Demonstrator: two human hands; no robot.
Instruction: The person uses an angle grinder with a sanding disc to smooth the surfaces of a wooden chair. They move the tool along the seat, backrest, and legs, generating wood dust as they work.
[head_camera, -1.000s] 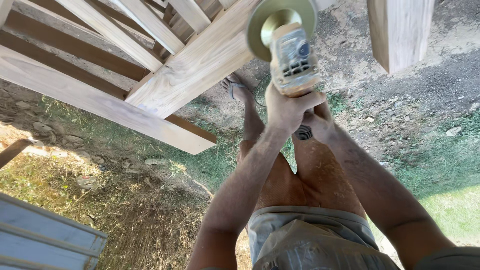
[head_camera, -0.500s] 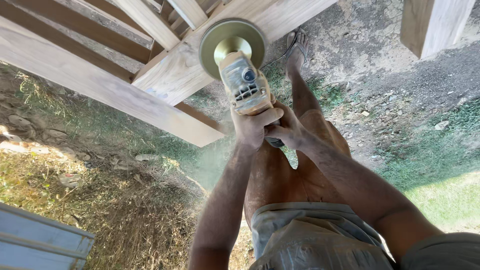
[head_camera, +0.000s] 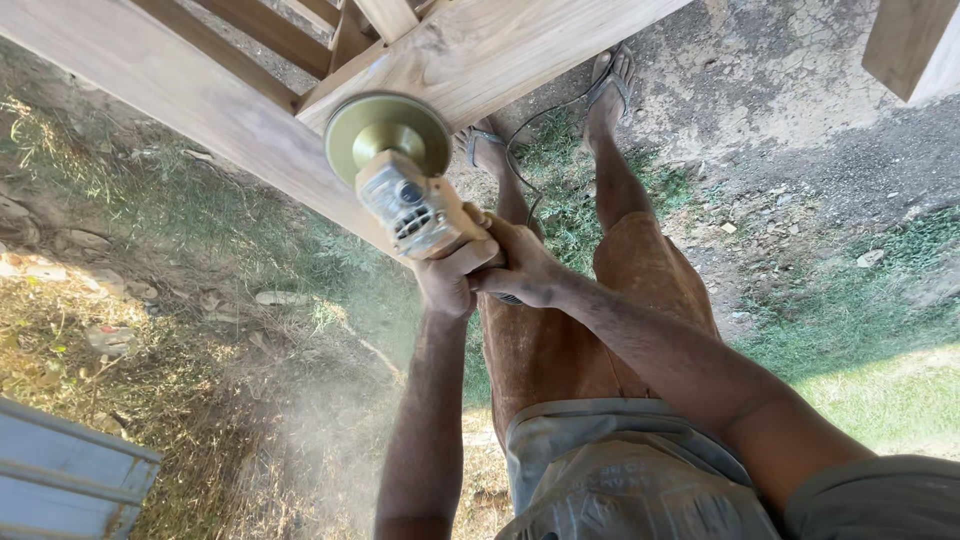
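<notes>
Here, angle grinder (head_camera: 400, 195) above both hands' grip

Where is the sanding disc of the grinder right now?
In the head view, upper left of centre: the sanding disc lies against the slanting wooden beam, just above the left hand and right hand.

Quick count: one grinder (head_camera: 405, 205) with one round disc (head_camera: 388, 135), and two hands on it, left hand (head_camera: 450, 278) and right hand (head_camera: 525, 272). Two bare legs below, two sandals, one (head_camera: 484, 143) on the grass and the other (head_camera: 612, 80) on the dirt. One cord (head_camera: 545, 115) loops between the feet. Wood-wise: two big beams, one long (head_camera: 180, 95) and one crossing (head_camera: 500, 45), plus one post (head_camera: 910, 45) top right. One grey panel (head_camera: 60, 480) bottom left. One pair of shorts (head_camera: 620, 470).
</notes>
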